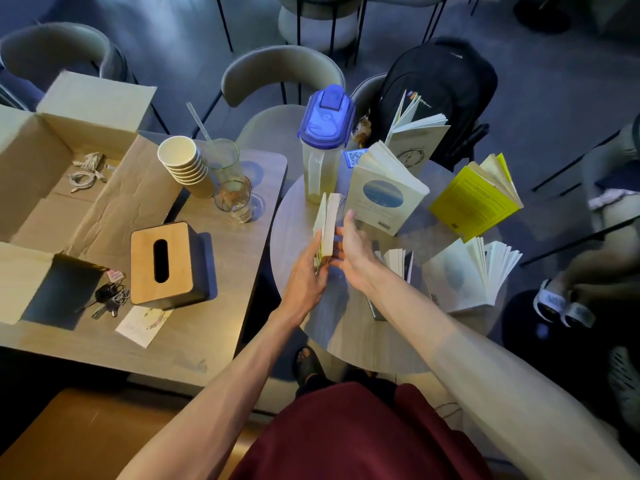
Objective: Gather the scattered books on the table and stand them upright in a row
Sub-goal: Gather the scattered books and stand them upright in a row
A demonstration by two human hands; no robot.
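Book [327,225] upright, pages fanned, seemingly yellow-edged

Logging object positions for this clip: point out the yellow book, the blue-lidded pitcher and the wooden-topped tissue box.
yellow book [476,199], head view, on its yellow cover.
blue-lidded pitcher [327,119], head view, on the blue lid.
wooden-topped tissue box [145,268], head view, on the wooden top left of the slot.

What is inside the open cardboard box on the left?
Coiled white cables lie on the floor of the cardboard box. Its near flap hides part of the inside.
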